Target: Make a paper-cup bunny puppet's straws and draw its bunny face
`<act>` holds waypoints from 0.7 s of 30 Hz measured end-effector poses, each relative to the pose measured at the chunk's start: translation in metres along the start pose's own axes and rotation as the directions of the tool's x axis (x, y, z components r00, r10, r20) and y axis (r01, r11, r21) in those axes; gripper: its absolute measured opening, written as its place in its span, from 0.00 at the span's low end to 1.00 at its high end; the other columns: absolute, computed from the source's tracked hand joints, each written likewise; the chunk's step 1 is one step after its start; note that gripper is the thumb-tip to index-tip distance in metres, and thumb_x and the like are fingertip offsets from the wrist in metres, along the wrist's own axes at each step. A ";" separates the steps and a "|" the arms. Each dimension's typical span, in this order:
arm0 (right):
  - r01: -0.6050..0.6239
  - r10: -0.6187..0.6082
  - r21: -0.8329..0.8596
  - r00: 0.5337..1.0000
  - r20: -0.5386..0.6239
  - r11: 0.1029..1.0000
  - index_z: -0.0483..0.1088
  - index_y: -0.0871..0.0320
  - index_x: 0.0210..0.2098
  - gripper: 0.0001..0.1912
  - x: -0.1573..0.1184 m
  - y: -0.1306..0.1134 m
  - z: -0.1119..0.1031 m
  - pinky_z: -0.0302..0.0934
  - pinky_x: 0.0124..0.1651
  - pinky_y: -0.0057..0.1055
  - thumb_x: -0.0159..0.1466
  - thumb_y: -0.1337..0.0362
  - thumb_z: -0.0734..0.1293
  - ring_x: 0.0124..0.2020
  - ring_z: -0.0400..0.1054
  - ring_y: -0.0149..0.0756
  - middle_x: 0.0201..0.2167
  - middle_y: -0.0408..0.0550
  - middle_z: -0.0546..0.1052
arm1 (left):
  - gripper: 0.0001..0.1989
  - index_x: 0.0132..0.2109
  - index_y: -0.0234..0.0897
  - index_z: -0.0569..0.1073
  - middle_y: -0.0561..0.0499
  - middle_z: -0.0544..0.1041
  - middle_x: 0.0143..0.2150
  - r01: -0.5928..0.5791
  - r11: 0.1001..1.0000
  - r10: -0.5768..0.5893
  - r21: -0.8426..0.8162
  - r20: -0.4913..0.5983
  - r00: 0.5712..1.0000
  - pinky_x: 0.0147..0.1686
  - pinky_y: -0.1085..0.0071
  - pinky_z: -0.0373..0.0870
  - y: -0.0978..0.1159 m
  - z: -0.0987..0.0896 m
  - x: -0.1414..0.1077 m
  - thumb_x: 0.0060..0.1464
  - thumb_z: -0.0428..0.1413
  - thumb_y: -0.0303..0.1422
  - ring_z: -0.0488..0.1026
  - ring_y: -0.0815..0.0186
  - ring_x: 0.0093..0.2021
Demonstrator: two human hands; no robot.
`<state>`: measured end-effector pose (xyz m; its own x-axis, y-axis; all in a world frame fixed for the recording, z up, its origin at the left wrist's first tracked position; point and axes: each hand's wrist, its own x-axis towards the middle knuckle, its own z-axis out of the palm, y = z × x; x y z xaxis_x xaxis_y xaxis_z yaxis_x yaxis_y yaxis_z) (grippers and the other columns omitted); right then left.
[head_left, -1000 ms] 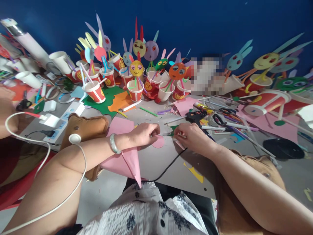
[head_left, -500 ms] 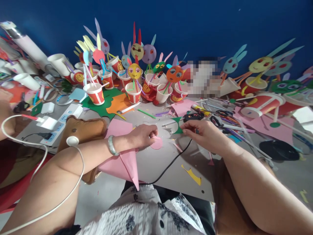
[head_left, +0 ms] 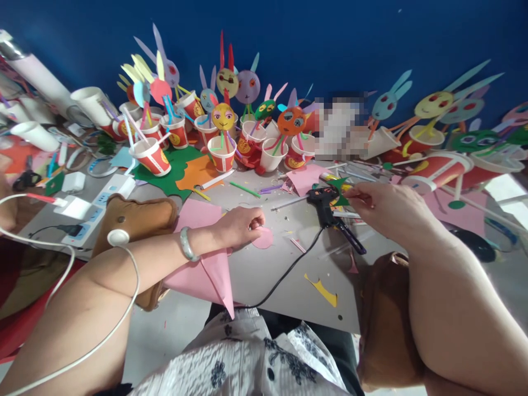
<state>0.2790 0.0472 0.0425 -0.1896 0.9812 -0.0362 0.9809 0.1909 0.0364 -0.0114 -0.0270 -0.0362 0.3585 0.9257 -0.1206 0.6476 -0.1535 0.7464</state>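
Note:
Near the middle of the table, my left hand (head_left: 247, 224) is closed on the edge of a pink paper circle (head_left: 263, 238). My right hand (head_left: 377, 203) pinches a piece of green paper (head_left: 341, 190) just beyond a black glue gun (head_left: 324, 204). The glue gun lies on the table between my hands, its cord curving toward the front edge. A large pink paper sheet (head_left: 198, 275) lies under my left wrist and hangs over the edge. A yellow paper scrap (head_left: 322, 290) rests nearer to me.
Paper cups with paper rabbit heads, such as one cup (head_left: 223, 154), line the back. A power strip (head_left: 97, 212) and brown cushion (head_left: 138, 217) are at the left. A black mouse (head_left: 474, 245) lies at the right. Another person's arm (head_left: 7, 198) shows at far left.
My right hand has moved right with the green paper, uncovering the glue gun. My left hand stays at the pink circle. The view has shifted slightly.

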 end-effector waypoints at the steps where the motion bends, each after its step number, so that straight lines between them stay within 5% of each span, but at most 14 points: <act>1: 0.009 -0.009 0.015 1.000 -0.003 1.000 0.79 0.55 0.43 0.18 0.000 -0.001 0.001 0.54 0.33 0.34 0.61 0.63 0.60 0.33 0.71 0.43 0.34 0.52 0.81 | 0.04 0.35 0.38 0.71 0.57 0.75 0.30 -0.004 1.000 0.004 -0.002 -0.003 1.000 0.29 0.76 0.63 -0.001 0.000 0.000 0.50 0.58 0.30 0.71 0.71 0.29; 8: -0.066 0.068 -0.264 0.998 -0.001 0.962 0.79 0.53 0.45 0.19 -0.006 0.003 -0.008 0.57 0.38 0.39 0.61 0.62 0.60 0.42 0.73 0.54 0.35 0.55 0.81 | 0.05 0.37 0.38 0.70 0.58 0.73 0.29 -0.022 0.999 0.023 0.049 -0.020 1.000 0.29 0.76 0.61 0.000 -0.001 0.001 0.51 0.58 0.30 0.69 0.72 0.28; 13: -0.098 0.116 -0.417 0.993 0.018 0.904 0.78 0.60 0.33 0.13 -0.008 0.012 -0.009 0.57 0.42 0.47 0.58 0.71 0.60 0.40 0.73 0.54 0.33 0.63 0.79 | 0.05 0.37 0.38 0.70 0.58 0.73 0.29 -0.030 0.997 0.031 0.072 -0.018 0.999 0.29 0.76 0.61 0.001 -0.003 0.001 0.52 0.58 0.31 0.68 0.72 0.27; 17: -0.121 0.017 -0.417 0.969 -0.246 0.901 0.76 0.65 0.31 0.15 -0.017 0.005 -0.004 0.55 0.47 0.51 0.62 0.72 0.58 0.42 0.72 0.54 0.30 0.64 0.77 | 0.05 0.38 0.39 0.70 0.58 0.73 0.29 -0.031 0.995 0.033 0.092 -0.024 0.999 0.30 0.76 0.61 0.001 -0.004 0.000 0.53 0.58 0.30 0.68 0.72 0.28; 19: 0.017 -0.142 -0.321 0.918 -0.371 0.947 0.76 0.64 0.33 0.15 -0.024 -0.009 0.000 0.56 0.51 0.50 0.65 0.68 0.58 0.41 0.72 0.52 0.30 0.62 0.79 | 0.05 0.39 0.39 0.71 0.58 0.74 0.29 -0.034 0.994 0.037 0.100 -0.028 0.999 0.30 0.76 0.61 0.002 -0.003 0.001 0.53 0.58 0.30 0.69 0.72 0.28; 21: 0.318 -0.358 -0.165 0.845 -0.396 0.933 0.77 0.61 0.37 0.14 -0.030 -0.027 0.007 0.59 0.49 0.45 0.67 0.64 0.59 0.41 0.73 0.48 0.35 0.58 0.81 | 0.06 0.39 0.39 0.71 0.58 0.74 0.29 -0.031 0.993 0.036 0.110 -0.036 0.999 0.30 0.76 0.62 0.001 -0.001 0.002 0.53 0.58 0.30 0.69 0.71 0.28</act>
<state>0.2582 0.0126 0.0358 -0.5287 0.7724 0.3519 0.8483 0.4954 0.1870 -0.0105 -0.0248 -0.0347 0.3570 0.9314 -0.0705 0.7061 -0.2197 0.6732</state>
